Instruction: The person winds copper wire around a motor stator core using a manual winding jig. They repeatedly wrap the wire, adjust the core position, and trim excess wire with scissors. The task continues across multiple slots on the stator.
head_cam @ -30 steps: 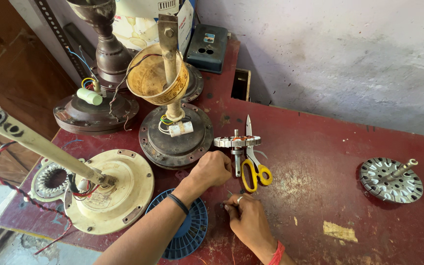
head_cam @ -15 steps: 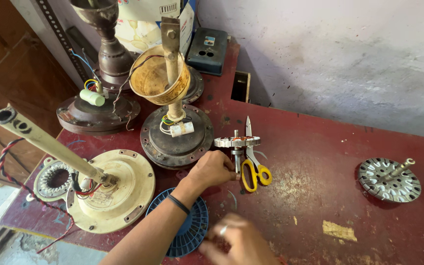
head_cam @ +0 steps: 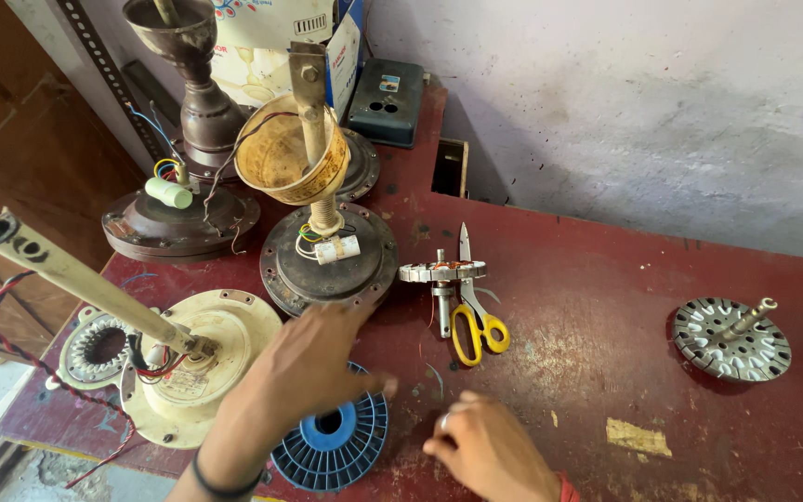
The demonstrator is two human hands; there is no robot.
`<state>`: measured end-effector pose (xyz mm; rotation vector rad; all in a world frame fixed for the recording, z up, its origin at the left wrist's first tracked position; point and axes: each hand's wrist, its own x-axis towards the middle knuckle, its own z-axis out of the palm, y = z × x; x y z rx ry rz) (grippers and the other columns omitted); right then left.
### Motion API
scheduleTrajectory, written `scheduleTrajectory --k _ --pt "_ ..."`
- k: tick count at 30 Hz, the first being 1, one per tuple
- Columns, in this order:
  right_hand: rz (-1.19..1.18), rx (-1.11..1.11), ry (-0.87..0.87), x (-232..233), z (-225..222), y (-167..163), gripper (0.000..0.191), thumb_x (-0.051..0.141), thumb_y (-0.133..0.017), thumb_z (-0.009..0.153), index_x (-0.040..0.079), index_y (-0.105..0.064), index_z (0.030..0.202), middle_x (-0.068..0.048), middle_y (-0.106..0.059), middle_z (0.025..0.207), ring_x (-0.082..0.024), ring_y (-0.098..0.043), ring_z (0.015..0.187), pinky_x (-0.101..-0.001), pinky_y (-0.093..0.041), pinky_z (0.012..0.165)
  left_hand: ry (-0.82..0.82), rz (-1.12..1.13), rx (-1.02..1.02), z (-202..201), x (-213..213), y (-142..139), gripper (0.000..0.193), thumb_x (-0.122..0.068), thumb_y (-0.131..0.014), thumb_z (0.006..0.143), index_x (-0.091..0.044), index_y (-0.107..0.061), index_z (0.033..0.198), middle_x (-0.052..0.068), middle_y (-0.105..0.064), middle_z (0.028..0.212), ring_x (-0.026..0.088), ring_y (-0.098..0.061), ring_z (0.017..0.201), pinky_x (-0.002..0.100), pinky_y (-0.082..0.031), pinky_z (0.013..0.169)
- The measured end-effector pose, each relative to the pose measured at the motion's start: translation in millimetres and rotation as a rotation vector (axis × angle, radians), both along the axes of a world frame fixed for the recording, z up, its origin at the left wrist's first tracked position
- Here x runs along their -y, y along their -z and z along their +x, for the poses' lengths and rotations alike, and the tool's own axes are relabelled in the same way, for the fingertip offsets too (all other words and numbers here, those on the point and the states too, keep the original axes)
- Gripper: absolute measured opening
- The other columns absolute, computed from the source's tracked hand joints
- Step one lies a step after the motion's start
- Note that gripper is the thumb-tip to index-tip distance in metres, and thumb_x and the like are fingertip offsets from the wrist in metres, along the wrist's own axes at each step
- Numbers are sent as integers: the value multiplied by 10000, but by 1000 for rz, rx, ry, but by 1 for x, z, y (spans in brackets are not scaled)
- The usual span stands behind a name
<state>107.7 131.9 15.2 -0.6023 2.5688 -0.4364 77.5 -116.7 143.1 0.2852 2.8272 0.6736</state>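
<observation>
**Bench count**

Three ceiling fan motors with downrods are standing on the red table point(head_cam: 606, 307): dark brown point(head_cam: 178, 218), grey point(head_cam: 327, 260), cream point(head_cam: 192, 363). Two stators, one rotor point(head_cam: 731, 336), one blue spool point(head_cam: 332, 444), one pair of scissors point(head_cam: 471, 311) are lying there.

The left hand point(head_cam: 313, 367) reaches in from seven o'clock, palm down, fingers loosely spread and pointing toward one o'clock, a dark band on its wrist. The right hand point(head_cam: 490, 446) sits at five o'clock, fingers curled into a loose grip.
</observation>
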Motion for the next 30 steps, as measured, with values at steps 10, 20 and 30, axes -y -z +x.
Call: scheduleTrajectory --k 10,20,30 --pt "-125 -332 381 -23 -33 4 161 249 -788 862 112 -794 946 -23 -708 762 -146 -597 615 -306 -511 582 378 -184 -58 46 -21 50 564 -316 -807 690 -101 -697 1199 310 -285 1609 513 -66 1564 718 -54 1171" --pt "-625 -724 60 5 7 -17 142 95 -814 776 31 -758 890 -111 -758 837 -201 -722 805 -345 -579 702 379 -377 53 38 -58 80 244 -238 -678 813 -15 -769 856 211 -614 1175 416 -436 1332 741 -88 1185" --pt "-710 294 283 30 25 -17 227 127 -727 776 -9 -784 948 -112 -801 835 -188 -782 782 -301 -612 742 335 -52 -137 40 -23 58 853 -178 -826 560 15 -572 1351 386 -354 1472 500 -156 1497 645 -63 1211"
